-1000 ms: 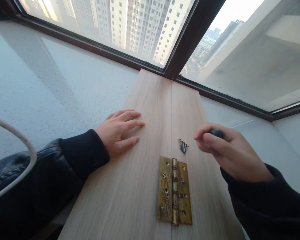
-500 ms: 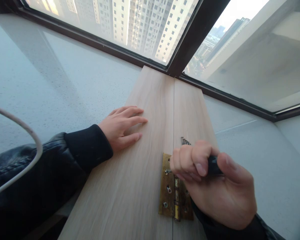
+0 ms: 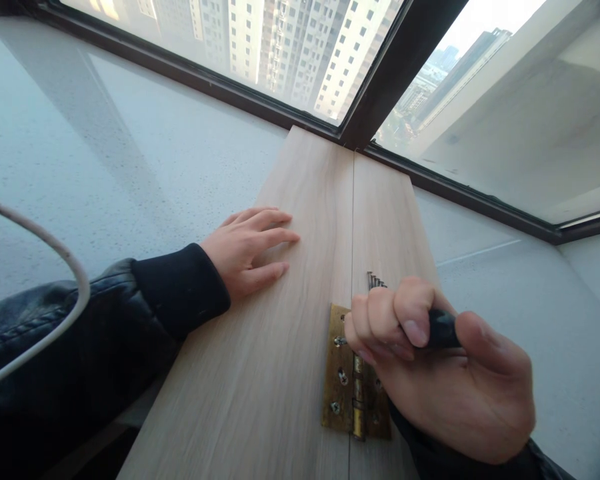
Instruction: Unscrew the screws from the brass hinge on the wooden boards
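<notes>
My left hand [image 3: 255, 248] lies flat with fingers spread on the left wooden board [image 3: 280, 353]. My right hand [image 3: 430, 360] is wrapped around a screwdriver, whose black handle [image 3: 443, 329] shows between thumb and index finger. Below and left of that fist, a worn brass hinge [image 3: 336, 393] lies across the seam of two boards. A screw [image 3: 340, 341] in its left leaf is beside my curled fingers, where the screwdriver's shaft is mostly hidden. Two more screws [image 3: 343, 377] sit lower in that leaf. The hinge's right leaf is largely covered by my hand.
Several loose screws [image 3: 374, 280] lie on the narrower right board [image 3: 385, 213], just beyond my right hand. A pale speckled sill [image 3: 180, 160] surrounds the boards, with a dark window frame [image 3: 363, 113] behind. A white cable [image 3: 55, 250] loops across the left side.
My right fist has shifted slightly right and turned a little, showing more of the black handle. The whole view has drifted slightly. My left hand stays on the board.
</notes>
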`<action>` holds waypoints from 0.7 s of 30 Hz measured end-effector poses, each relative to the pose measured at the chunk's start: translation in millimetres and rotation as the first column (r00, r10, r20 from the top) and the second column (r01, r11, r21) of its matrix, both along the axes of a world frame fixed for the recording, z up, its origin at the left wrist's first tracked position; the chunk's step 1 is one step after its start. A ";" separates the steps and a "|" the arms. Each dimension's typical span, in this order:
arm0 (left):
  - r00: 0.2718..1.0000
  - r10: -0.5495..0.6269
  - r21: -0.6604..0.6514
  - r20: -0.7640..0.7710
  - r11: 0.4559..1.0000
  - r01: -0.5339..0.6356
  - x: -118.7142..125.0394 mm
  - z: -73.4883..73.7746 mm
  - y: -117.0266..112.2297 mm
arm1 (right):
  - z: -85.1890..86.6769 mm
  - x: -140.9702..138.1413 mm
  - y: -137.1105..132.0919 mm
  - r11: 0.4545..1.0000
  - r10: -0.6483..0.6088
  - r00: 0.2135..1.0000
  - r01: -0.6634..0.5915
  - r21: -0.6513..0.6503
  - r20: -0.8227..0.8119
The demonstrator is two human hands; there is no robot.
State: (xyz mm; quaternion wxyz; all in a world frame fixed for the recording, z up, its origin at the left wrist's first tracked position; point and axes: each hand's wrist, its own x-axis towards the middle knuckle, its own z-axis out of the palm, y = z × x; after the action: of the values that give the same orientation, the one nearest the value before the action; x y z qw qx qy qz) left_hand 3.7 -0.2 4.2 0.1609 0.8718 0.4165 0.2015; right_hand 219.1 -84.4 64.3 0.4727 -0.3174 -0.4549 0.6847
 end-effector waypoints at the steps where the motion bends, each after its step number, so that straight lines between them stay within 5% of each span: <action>1: 1.000 0.000 0.001 -0.002 1.000 0.000 0.0 0.0 0.0 | -1.0 -0.6 -0.5 1.000 0.001 1.000 -0.001 0.007 0.006; 11: 1.000 0.001 0.008 -0.001 1.000 -0.001 0.2 -0.7 0.2 | -8.9 -4.4 -1.3 0.956 -0.254 0.967 0.254 0.148 -0.017; 17: 1.000 0.005 0.006 0.008 1.000 -0.005 0.7 -0.2 -0.4 | -11.6 -6.9 0.2 0.968 -0.195 0.977 0.205 0.146 -0.082; 21: 1.000 0.006 -0.002 0.014 1.000 -0.006 1.0 0.1 -0.6 | -13.9 -12.6 2.4 0.994 -0.013 0.994 0.024 0.107 -0.110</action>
State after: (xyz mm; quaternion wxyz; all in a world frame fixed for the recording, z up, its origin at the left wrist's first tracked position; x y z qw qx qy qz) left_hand 4.6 -0.8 4.3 0.1639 0.8691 0.4180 0.2075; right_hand 206.5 -82.0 50.4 0.5197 -0.2576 -0.4619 0.6709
